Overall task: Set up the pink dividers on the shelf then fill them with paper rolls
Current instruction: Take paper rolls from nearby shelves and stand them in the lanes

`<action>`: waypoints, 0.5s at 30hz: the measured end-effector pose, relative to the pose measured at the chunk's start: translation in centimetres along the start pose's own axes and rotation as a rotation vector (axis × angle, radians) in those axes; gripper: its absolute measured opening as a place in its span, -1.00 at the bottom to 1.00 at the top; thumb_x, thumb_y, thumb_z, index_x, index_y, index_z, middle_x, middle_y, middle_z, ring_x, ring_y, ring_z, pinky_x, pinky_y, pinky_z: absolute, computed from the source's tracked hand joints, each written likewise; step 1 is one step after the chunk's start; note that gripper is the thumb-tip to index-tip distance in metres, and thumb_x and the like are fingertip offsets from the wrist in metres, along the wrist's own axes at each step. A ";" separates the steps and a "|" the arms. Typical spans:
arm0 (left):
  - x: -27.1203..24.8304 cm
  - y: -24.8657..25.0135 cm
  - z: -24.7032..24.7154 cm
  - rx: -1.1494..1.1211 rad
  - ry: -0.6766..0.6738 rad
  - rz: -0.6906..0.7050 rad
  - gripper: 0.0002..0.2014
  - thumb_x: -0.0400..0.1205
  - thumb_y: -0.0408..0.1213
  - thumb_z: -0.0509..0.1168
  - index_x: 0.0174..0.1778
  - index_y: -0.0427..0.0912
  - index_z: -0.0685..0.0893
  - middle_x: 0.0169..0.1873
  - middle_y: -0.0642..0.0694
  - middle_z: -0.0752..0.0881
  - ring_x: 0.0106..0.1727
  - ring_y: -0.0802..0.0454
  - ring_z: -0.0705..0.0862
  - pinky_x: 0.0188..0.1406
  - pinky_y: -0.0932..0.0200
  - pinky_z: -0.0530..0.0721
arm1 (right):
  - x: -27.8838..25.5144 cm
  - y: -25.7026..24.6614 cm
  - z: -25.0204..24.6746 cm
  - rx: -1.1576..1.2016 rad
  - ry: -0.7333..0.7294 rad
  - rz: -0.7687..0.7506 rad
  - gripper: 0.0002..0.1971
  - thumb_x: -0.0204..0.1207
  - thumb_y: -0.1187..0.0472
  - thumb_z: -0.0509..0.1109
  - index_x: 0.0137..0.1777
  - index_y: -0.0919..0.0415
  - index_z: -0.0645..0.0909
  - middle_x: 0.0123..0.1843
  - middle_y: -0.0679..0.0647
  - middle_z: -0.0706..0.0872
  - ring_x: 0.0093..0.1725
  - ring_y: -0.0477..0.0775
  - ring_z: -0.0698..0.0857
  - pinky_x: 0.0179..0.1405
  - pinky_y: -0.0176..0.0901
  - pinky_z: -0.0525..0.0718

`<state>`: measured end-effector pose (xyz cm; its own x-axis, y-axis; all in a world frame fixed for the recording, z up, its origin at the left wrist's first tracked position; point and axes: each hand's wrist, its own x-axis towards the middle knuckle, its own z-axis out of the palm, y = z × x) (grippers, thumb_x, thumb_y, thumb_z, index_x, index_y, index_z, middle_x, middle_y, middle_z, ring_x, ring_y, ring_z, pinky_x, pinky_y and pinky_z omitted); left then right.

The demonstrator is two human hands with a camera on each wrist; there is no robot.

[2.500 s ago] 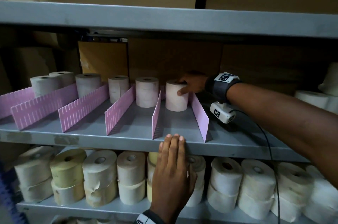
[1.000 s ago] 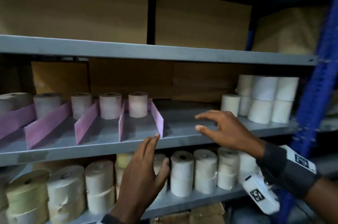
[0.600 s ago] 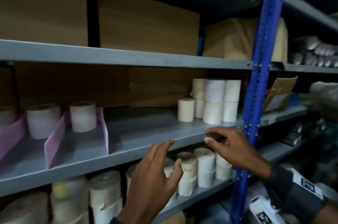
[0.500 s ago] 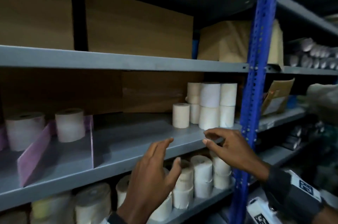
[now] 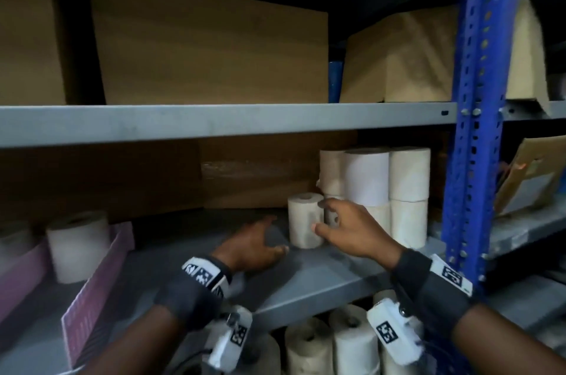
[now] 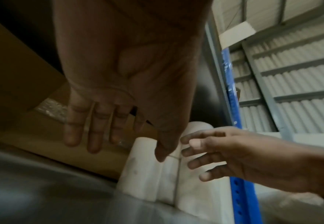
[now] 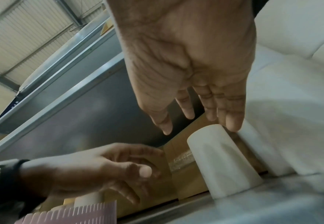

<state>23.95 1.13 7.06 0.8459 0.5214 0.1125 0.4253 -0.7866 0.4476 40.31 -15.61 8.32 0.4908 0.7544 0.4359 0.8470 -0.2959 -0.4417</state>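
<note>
A single cream paper roll stands on the grey shelf, in front of a stack of white and cream rolls. My right hand hovers spread around its top and right side, fingers straight, gripping nothing. Open on the shelf just left of the roll lies my left hand, also empty. At the far left stand pink dividers with a roll between them.
A blue upright post bounds the shelf on the right. Brown cardboard boxes fill the shelf above and line the back. More rolls stand on the shelf below. Bare shelf lies between the dividers and the single roll.
The view has swung right, from the dividers to the stacked rolls. Both hands have moved from the shelf's front edge in over the shelf to the single roll.
</note>
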 end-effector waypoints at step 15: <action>10.3 -1.0 -0.9 -0.310 -0.352 0.202 -0.70 0.75 -0.30 0.41 0.39 -0.20 0.61 -0.21 0.26 0.79 -0.33 0.45 0.72 -0.40 0.60 0.59 | 7.6 0.5 3.0 -0.040 -0.117 0.051 -0.46 0.64 -0.20 0.32 0.58 -0.09 0.47 0.63 -0.05 0.48 0.54 0.07 0.52 0.44 -0.17 0.46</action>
<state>31.99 7.56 8.56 0.9812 0.1841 -0.0584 0.1723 -0.6971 0.6960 43.79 -8.28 9.07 0.5085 0.8001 0.3182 0.8299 -0.3570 -0.4288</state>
